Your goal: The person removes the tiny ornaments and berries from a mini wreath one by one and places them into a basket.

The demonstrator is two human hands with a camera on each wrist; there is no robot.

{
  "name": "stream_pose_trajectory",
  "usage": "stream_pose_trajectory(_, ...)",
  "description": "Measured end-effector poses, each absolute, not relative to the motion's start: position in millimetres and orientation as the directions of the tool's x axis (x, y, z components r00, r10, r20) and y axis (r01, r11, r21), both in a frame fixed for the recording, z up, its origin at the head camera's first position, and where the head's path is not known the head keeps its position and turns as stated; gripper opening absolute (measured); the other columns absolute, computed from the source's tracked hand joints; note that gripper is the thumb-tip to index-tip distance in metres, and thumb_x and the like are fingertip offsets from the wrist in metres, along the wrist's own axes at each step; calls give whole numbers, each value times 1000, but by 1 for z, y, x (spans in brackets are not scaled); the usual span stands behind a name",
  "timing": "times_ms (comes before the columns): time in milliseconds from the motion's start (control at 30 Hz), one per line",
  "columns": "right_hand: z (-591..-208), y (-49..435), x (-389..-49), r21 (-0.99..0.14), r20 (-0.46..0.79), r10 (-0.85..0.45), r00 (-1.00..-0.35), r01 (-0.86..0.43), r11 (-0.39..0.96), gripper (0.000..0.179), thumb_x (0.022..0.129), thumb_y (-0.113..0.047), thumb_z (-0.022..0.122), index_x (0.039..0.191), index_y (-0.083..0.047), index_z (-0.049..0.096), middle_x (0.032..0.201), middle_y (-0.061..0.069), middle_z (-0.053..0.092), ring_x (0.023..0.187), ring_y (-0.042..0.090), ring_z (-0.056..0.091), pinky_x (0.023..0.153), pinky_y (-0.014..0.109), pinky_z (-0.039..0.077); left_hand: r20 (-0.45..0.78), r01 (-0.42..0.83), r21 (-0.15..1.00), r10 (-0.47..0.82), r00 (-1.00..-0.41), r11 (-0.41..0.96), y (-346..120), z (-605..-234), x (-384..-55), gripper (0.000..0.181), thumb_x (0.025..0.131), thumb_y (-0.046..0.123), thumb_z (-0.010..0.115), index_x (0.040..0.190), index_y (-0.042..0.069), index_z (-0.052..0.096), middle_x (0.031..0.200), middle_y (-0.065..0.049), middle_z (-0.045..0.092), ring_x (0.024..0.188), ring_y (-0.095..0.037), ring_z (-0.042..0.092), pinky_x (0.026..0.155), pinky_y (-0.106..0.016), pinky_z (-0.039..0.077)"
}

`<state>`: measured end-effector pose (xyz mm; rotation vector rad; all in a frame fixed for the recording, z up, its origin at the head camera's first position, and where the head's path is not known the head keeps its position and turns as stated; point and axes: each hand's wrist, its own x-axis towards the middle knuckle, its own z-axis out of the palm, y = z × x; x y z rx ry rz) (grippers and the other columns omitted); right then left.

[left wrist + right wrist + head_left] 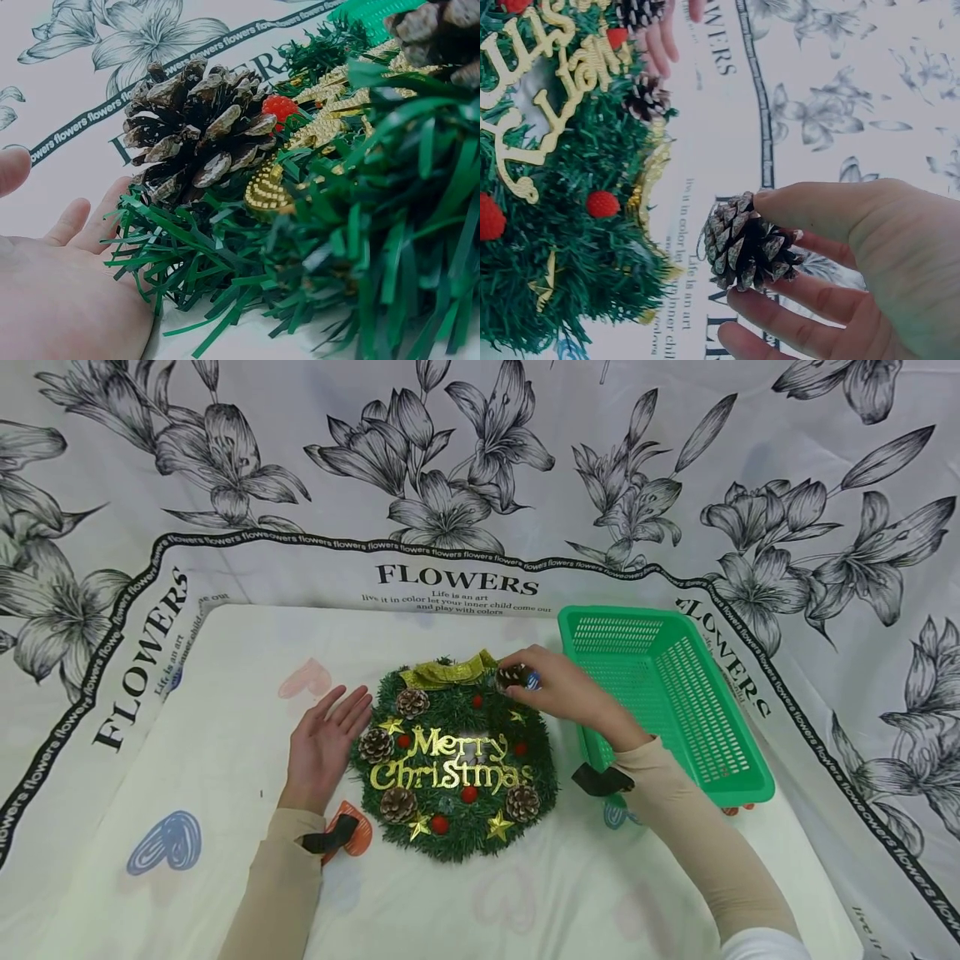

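Note:
A green tinsel wreath (450,714) lies flat on the table, with gold "Merry Christmas" lettering (450,774), red berries, gold stars and several pine cones on it. Along its top runs a gold ribbon (446,674). Above the wreath's upper right edge, my right hand (558,691) pinches a loose pine cone (750,247) between thumb and fingers; a thin loop shows at the cone's side. My left hand (322,752) rests by the wreath's left edge, palm up and fingers straight, close to an attached pine cone (195,131). It holds nothing.
A green plastic basket (757,789) with slotted walls stands on the right, beside my right forearm. The table wears a white cloth (420,910) printed with hearts. Behind it hangs a flower-patterned curtain (300,410) with black lettering.

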<state>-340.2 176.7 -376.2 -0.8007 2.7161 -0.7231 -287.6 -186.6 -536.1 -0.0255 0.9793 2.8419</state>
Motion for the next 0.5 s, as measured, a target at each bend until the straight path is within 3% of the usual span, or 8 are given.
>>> stream_pose_trajectory(233,-369,184,-341,-530,-32,-543,-839,-446,721,38,100,-26,67,136,-16,62,129,7,62,94,20,59,71,35,52,-67,-136,627,121,-990,-767,-186,-537,-288,60,113,33,31,164,9,10,170,-21,13,159,-36,14,133,-44,23)
stream_pose_trajectory(500,-353,194,-343,-546,-20,-506,-862,-414,728,38,99,-23,69,135,-14,63,129,9,62,117,27,60,87,44,61,-67,-133,648,118,-991,-750,-186,-536,-288,60,113,34,31,164,8,10,170,-21,14,159,-36,15,132,-44,24)
